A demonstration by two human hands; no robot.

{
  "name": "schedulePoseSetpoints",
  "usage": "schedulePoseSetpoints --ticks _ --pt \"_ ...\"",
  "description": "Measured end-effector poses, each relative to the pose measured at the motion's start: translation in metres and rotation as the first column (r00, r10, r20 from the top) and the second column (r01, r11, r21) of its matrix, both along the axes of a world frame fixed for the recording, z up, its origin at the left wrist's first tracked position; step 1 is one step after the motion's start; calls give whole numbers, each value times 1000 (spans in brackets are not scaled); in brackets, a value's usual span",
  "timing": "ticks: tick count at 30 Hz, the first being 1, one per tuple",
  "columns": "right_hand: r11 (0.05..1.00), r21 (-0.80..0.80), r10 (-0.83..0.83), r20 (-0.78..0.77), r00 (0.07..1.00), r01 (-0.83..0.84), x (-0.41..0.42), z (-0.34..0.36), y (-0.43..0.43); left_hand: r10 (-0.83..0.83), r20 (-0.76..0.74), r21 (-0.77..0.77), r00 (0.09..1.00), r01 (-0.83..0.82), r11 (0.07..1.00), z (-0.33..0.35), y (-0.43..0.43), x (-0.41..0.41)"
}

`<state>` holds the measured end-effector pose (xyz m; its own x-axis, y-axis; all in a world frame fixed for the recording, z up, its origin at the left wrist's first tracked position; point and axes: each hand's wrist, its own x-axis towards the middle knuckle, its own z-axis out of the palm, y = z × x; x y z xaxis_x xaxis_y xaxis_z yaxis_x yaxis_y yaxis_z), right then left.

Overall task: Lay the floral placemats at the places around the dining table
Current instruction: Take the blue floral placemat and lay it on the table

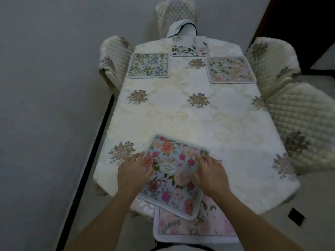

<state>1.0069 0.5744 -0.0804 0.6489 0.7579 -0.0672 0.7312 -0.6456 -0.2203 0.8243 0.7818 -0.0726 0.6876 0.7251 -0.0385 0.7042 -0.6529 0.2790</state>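
Observation:
A blue placemat with red and peach roses (pixel 170 178) lies askew at the near end of the table, on top of a pale pink floral placemat (pixel 195 227). My left hand (pixel 132 171) grips its left edge. My right hand (pixel 210 174) rests on its right side, fingers bent at the edge. Three other placemats lie at the far end: a green-and-blue one (pixel 147 65) at the left, a peach one (pixel 231 69) at the right, and a white one with dark leaves (pixel 189 46) at the head.
The table wears a cream tablecloth (pixel 181 115) with embroidered bouquets. Quilted cream chairs stand at the far left (pixel 116 57), far end (pixel 175 13) and right side (pixel 299 120). A grey wall runs close along the left. A small dark object (pixel 296 216) lies on the floor at the right.

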Motion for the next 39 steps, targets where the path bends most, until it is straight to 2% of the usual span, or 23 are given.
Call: schedulePoseSetpoints --ticks 3,6,9,12,17,23,25,27,33,39 --pt "995 -23 -97 -20 995 96 -7 -11 -6 41 24 -80 999 -39 996 -10 15 9" --pt "981 -42 -190 -73 979 187 -15 -20 -7 73 -13 -195 997 -74 978 -21 27 16" --pt "944 -80 -331 -164 929 321 -23 -27 -7 90 -45 -260 995 -99 961 -33 37 20" --pt "905 -115 -425 -178 888 410 -31 -34 -5 74 -56 -284 996 -87 955 -44 42 22" --pt "836 -78 -546 -214 810 543 -35 -46 1 61 -64 -293 996 -77 953 -48 43 30" --pt "668 -47 -675 -458 579 742 -30 -48 14 193 -11 -417 981 -180 891 -51 46 35" --pt "611 -43 -677 -546 494 790 -28 -51 14 218 19 -467 976 -184 865 -54 48 36" --pt "593 -43 -638 -634 436 804 -27 -53 12 193 25 -506 981 -154 849 -58 48 34" --pt "624 56 -490 -749 446 780 -20 -45 10 217 99 -650 971 -102 753 -52 40 26" --pt "626 219 -411 -723 555 749 -2 -17 4 292 268 -752 918 10 659 -9 31 36"
